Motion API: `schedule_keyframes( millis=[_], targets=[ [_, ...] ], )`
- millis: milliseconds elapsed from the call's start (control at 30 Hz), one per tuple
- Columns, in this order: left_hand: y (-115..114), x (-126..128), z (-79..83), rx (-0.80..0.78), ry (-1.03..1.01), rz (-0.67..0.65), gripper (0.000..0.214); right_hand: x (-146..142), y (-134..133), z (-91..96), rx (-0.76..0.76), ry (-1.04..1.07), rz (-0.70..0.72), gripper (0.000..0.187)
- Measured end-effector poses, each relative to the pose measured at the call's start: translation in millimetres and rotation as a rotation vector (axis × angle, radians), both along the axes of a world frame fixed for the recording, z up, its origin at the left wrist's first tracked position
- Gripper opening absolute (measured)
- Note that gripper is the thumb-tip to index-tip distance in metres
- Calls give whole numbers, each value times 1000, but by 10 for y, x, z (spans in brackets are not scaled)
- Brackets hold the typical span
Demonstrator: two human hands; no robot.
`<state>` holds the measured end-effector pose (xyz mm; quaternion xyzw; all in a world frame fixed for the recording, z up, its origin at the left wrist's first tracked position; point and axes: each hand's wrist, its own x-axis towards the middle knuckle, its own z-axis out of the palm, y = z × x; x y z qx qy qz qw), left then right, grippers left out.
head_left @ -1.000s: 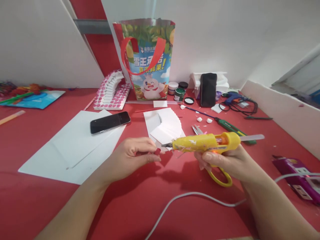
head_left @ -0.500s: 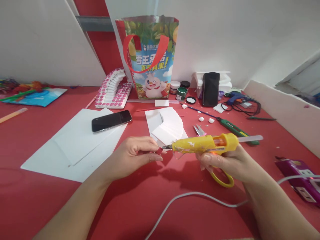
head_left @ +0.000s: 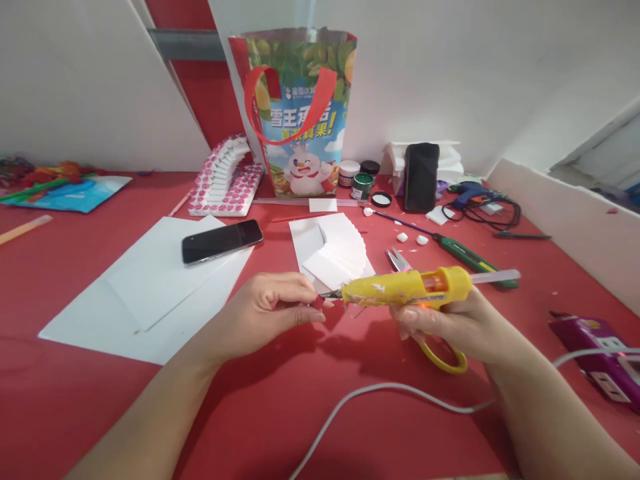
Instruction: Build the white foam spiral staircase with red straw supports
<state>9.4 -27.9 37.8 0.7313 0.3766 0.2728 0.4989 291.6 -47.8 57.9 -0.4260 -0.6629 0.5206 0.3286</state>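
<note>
My right hand [head_left: 450,327] is wrapped round the grip of a yellow hot glue gun [head_left: 383,288], a clear glue stick [head_left: 495,276] poking out of its back end. White scraps and glue strings cling to the gun's front. Pinched in the fingertips of my left hand [head_left: 275,307] is a small dark red piece [head_left: 319,302], mostly covered by the fingers. The metal nozzle [head_left: 332,294] meets or nearly meets this piece; contact cannot be made out. Below my right hand shows a yellow loop [head_left: 453,368].
Ahead lie fanned white cards [head_left: 345,250], scissors [head_left: 399,260] and a green cutter [head_left: 465,257]. A phone [head_left: 223,241] rests on white sheets [head_left: 100,300] at left. A printed bag [head_left: 300,120] stands behind. A white cord [head_left: 370,387] crosses the front; a purple power strip [head_left: 595,353] is at right.
The glue gun has shifted very slightly left, its back end a little lower. My left hand keeps its place and its pinch on the red piece.
</note>
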Motion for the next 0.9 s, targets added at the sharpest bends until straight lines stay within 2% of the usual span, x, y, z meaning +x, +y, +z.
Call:
schedule_keyframes(
  millis=[267,900],
  targets=[
    [0,9,2,-5,6,-1,23,8,11,5,13,-23,7,33],
    [-6,26,3,-10,-29,25,17,4,7,16,13,-26,20,34]
  ],
)
